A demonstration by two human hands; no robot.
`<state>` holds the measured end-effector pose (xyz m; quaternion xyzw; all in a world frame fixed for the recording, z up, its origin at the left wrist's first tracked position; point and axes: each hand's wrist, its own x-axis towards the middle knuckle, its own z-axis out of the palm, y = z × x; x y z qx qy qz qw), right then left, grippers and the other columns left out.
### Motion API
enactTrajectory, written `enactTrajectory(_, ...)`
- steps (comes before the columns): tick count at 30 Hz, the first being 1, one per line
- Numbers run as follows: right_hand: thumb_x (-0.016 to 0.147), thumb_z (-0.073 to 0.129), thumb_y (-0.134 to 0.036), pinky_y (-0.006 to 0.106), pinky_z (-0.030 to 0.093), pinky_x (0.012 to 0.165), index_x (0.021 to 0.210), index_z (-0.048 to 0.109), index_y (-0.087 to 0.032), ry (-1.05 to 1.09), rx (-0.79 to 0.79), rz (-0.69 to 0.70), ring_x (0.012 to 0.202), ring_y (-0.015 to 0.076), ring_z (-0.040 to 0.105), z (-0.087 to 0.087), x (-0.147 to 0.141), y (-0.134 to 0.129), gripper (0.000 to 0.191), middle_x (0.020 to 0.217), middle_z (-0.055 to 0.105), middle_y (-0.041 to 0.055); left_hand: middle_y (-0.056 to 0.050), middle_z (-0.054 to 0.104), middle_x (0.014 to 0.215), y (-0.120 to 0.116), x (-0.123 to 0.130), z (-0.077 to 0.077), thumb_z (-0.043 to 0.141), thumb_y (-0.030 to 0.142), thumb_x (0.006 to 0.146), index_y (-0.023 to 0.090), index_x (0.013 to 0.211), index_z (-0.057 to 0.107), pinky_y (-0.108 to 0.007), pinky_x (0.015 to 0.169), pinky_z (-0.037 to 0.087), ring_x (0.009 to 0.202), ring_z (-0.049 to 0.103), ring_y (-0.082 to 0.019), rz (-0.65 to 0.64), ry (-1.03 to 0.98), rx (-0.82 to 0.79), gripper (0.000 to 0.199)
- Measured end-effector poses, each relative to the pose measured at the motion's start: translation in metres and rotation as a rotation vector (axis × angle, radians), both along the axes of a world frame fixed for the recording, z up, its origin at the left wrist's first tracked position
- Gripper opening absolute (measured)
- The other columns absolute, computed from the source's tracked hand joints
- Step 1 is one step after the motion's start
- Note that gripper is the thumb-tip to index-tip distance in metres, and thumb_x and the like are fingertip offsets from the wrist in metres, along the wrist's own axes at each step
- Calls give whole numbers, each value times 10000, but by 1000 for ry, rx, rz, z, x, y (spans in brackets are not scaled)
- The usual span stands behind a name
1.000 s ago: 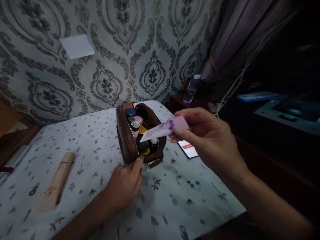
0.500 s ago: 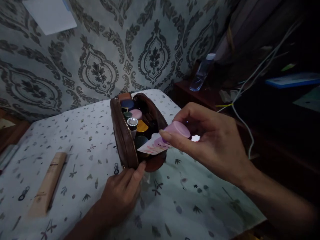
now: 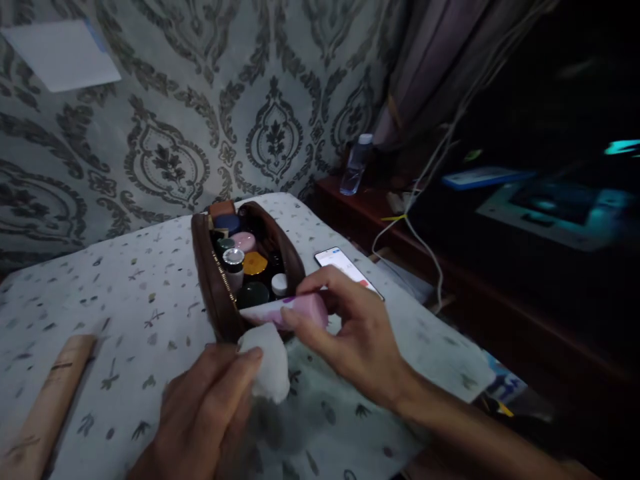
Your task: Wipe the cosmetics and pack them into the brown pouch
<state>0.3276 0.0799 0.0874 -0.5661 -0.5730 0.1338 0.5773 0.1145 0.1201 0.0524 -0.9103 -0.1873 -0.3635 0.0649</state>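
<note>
And now my left hand [image 3: 203, 407], bare-fingered a moment ago at the bag's [image 3: 209, 287] near end, has a soft white wad [image 3: 269, 365] pinched! My right hand [image 3: 360, 337] brings the pink tube [image 3: 306, 312] lower, flatter, and the phone [image 3: 346, 268] comes out of hiding.

No text legible. Marks on the flat beige squeeze tube [image 3: 57, 400], the pink-and-white plastic tube [image 3: 295, 312] and the lit rectangular phone screen [image 3: 345, 268]: unreadable.
</note>
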Motion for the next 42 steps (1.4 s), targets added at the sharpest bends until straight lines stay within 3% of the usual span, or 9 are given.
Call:
enactTrajectory(6, 873, 656, -270, 264, 478, 579, 883, 682, -205, 72, 76, -10, 659, 134, 579, -13, -6, -21, 71, 743, 622, 7, -181, 589, 1226, 5, 46, 7, 474, 187, 966, 88, 1348, 512, -396, 981, 522, 1232, 560, -280, -77, -57, 200, 396)
enactTrajectory(10, 867, 653, -239, 274, 480, 562, 869, 668, -207, 143, 92, 10, 637, 138, 569, -9, -9, -42, 35, 718, 609, 7, -179, 602, 1236, 6, 48, 3, 502, 203, 958, 100, 1281, 542, -395, 955, 534, 1239, 568, -291, -102, -68, 243, 341)
enactTrajectory(15, 856, 665, -216, 256, 502, 507, 881, 674, -217, 274, 120, 48, 604, 129, 602, -9, -17, -59, 27, 742, 616, 4, -130, 671, 942, 7, 36, 15, 408, 382, 1005, 102, 1179, 565, -314, 734, 557, 937, 676, -238, -86, -52, 224, 364)
enactTrajectory(20, 869, 686, -321, 215, 513, 418, 889, 671, -221, 677, -26, 193, 491, 111, 625, -24, -25, -54, 103, 703, 635, -18, -7, 655, 755, 4, 27, 31, 425, 265, 1002, 174, 979, 573, -186, 583, 471, 629, 625, -105, 75, -89, -94, 176)
enactTrajectory(25, 865, 706, -327, 251, 607, 656, 1056, 662, -248, 869, -166, 423, 687, 141, 726, -38, -39, -53, 212, 792, 734, 4, 82, 387, 494, 6, 19, 35, 471, 213, 966, 211, 695, 425, -180, 456, 351, 413, 412, -72, 274, -188, -206, 274)
enactTrajectory(30, 839, 728, -332, 256, 585, 717, 1044, 640, -235, 929, -236, 490, 728, 130, 710, -49, -54, -51, 243, 841, 735, 0, -32, 659, 719, 2, 15, 27, 506, 196, 946, 168, 872, 584, -254, 632, 451, 720, 612, -175, 208, -44, 77, 111)
enactTrajectory(34, 814, 737, -386, 201, 530, 683, 933, 640, -207, 927, -223, 488, 760, 109, 660, -56, -61, -42, 235, 855, 700, -8, -99, 731, 925, -10, 17, 17, 470, 203, 952, 115, 1080, 621, -317, 804, 504, 1001, 642, -263, 108, 67, 222, 217)
enactTrajectory(38, 822, 733, -361, 214, 539, 731, 995, 666, -211, 899, -194, 482, 807, 118, 679, -57, -51, -42, 239, 913, 721, 13, -119, 725, 943, -9, 14, 16, 500, 201, 931, 102, 1110, 623, -339, 837, 515, 985, 646, -269, 92, 66, 258, 238)
enactTrajectory(42, 881, 681, -319, 221, 567, 656, 1097, 668, -256, 857, -116, 449, 691, 123, 702, -50, -24, -49, 226, 797, 737, 4, -128, 697, 1004, -2, 11, 24, 526, 159, 914, 126, 1175, 583, -346, 844, 525, 980, 645, -243, 104, -45, 78, 269)
